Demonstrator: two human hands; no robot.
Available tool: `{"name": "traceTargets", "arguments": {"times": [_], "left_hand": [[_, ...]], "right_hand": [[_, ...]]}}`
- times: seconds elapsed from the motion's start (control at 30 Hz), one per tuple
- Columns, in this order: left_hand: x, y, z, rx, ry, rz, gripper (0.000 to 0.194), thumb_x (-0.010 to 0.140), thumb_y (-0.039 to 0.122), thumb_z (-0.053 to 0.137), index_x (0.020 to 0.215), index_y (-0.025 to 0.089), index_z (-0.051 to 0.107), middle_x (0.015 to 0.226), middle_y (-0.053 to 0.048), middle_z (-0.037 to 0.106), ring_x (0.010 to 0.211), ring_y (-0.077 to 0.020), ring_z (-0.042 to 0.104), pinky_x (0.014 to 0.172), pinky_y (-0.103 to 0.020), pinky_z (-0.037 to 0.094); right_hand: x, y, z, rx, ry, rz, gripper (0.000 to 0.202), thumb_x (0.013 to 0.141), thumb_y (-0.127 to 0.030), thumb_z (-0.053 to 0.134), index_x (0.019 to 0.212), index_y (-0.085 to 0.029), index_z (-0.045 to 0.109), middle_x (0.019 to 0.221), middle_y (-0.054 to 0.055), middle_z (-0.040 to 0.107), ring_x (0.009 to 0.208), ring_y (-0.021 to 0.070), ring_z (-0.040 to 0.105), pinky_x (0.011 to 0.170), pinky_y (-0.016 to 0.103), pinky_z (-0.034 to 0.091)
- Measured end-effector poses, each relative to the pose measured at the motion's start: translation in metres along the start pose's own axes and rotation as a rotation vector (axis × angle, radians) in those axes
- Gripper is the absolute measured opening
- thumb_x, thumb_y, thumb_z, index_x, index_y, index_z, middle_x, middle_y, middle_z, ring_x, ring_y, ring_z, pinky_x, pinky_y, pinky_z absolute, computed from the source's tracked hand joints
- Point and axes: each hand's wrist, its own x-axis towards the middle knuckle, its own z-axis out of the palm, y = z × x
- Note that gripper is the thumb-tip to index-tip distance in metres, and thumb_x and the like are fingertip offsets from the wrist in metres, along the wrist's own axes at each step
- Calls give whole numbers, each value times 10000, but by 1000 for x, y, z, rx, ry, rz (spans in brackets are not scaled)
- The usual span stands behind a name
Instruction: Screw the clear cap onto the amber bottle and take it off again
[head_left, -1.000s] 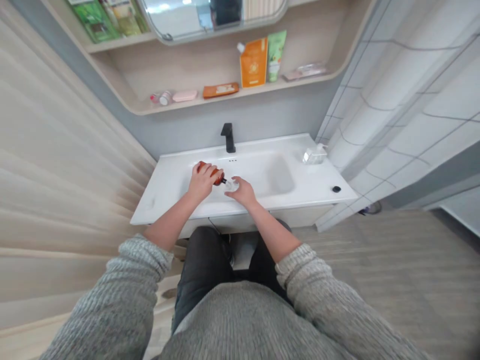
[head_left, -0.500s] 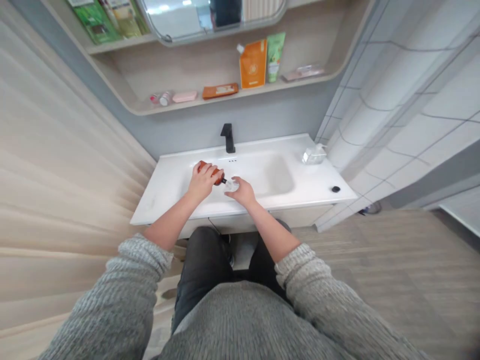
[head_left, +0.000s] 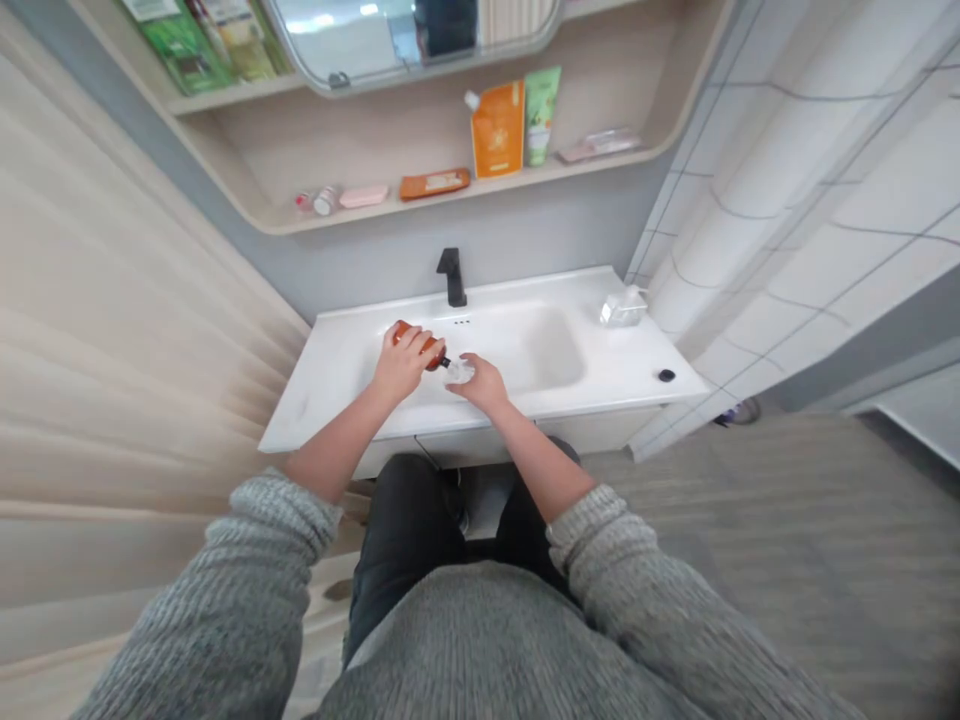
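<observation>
Head view: the left hand (head_left: 403, 362) is curled over the brown bottle (head_left: 435, 358), fingers wrapped round its body in a firm-looking hold, with the bottle tipped over the white washbasin (head_left: 553, 345) so that its dark neck points toward four o'clock. The black tap (head_left: 452, 278) stands at one o'clock from the bottle. Just off the neck, at four o'clock, is a small clear vessel (head_left: 459, 371), pinched at its side by the right hand (head_left: 481, 382), thumb and fingers partly open around it. Pouring from bottle to vessel seems to be the step in hand, though any flow is too small to make out. The next move calls, I judge, for a steady tilt with neck and vessel mouth lined up. Farther right, a clear dispenser (head_left: 622, 307) sits at two o'clock from that hand, a round black piece (head_left: 666, 376) at three.
</observation>
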Motion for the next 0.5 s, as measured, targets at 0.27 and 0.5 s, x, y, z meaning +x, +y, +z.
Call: {"name": "traceTargets", "arguments": {"times": [0.27, 0.5], "left_hand": [[3, 0, 0, 1, 13, 19, 559, 1027, 136, 490, 1540, 302, 638, 1532, -162, 659, 1513, -364, 500, 1305, -706, 236], [6, 2, -9, -1, 14, 48, 541, 1027, 130, 492, 1517, 292, 654, 1515, -166, 667, 1511, -361, 507, 1302, -703, 263]], "right_hand": [[1, 3, 3, 3, 5, -8, 791, 676, -439, 996, 1378, -242, 690, 1235, 93, 790, 1141, 318, 762, 1070, 461, 590], [1, 2, 2, 10, 10, -1, 774, 672, -440, 1000, 1359, -257, 695, 1236, 85, 791, 1139, 315, 763, 1064, 459, 595]]}}
